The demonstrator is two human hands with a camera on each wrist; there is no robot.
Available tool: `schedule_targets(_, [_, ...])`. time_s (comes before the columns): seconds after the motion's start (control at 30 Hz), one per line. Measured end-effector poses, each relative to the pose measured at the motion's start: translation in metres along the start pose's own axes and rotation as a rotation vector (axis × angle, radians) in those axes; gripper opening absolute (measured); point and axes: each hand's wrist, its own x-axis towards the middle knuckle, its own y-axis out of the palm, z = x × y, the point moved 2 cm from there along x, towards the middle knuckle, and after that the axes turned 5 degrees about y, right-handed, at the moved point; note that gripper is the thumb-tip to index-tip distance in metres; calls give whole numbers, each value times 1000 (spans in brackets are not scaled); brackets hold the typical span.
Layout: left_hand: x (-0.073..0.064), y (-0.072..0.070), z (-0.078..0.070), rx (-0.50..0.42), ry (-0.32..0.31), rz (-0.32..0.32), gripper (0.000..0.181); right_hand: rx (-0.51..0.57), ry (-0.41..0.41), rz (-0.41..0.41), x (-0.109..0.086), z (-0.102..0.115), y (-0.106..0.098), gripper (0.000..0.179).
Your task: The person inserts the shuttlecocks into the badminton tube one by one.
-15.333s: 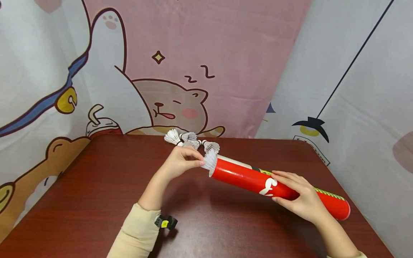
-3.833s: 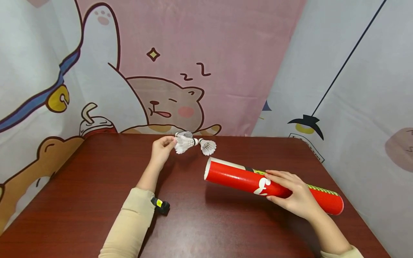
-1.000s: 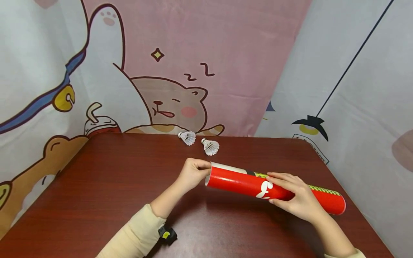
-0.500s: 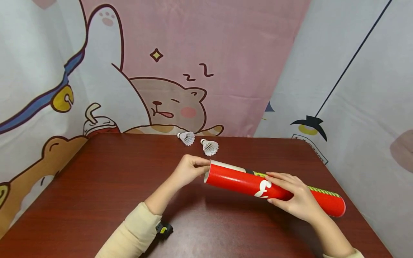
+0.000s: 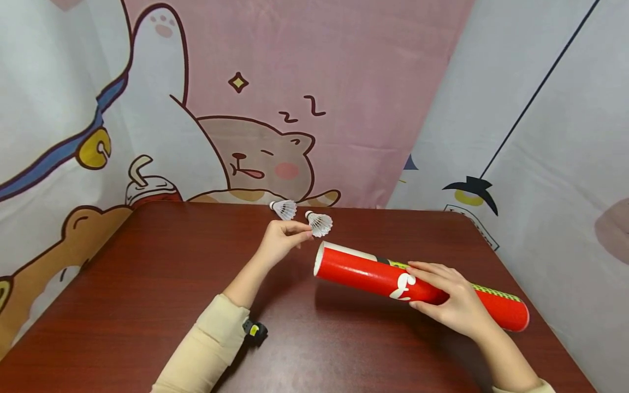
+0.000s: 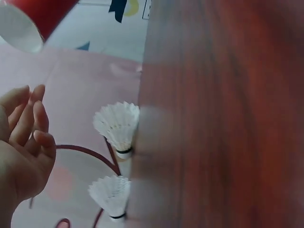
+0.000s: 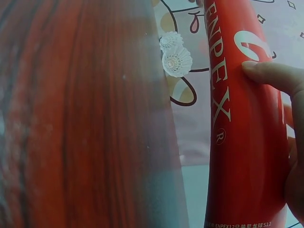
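Note:
My right hand [image 5: 449, 297] grips a long red shuttlecock tube [image 5: 363, 273], fingers over its top and thumb on the near side. The tube slants, its uncovered white-lined mouth raised toward the left; its inside is mostly hidden. My left hand [image 5: 279, 240] hovers left of that mouth with loosely bent fingers and nothing in them. Two white shuttlecocks lie at the back of the table: the nearer one [image 5: 321, 224] just beyond my left fingertips, the other [image 5: 285, 210] farther left. In the left wrist view the hand [image 6: 28, 147] is apart from both shuttlecocks.
A dark reddish-brown table [image 5: 162, 273] spreads under both hands. Behind its back edge hangs a cartoon-printed curtain [image 5: 354, 109]. A black wrist device [image 5: 255, 332] is strapped at the left sleeve.
My left hand has withdrawn from the tube's mouth and moved back toward the shuttlecocks. The shuttlecock it held earlier is out of sight. Fewer shuttlecocks lie on the table. The right hand keeps its grip.

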Motion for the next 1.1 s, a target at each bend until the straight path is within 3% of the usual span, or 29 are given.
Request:
schedule_targets(0.2, [17, 0, 27, 113, 20, -109, 15, 7, -2, 0, 0, -1, 0, 74])
schedule_targets(0.37, [26, 4, 40, 211, 27, -154, 20, 12, -10, -1, 0, -2, -1, 74])
schedule_targets(0.57, [33, 8, 54, 240, 24, -180, 25, 9, -8, -3, -1, -3, 0, 74])
schedule_targets(1.1, [39, 19, 81, 299, -130, -232, 34, -5, -6, -4, -1, -4, -2, 75])
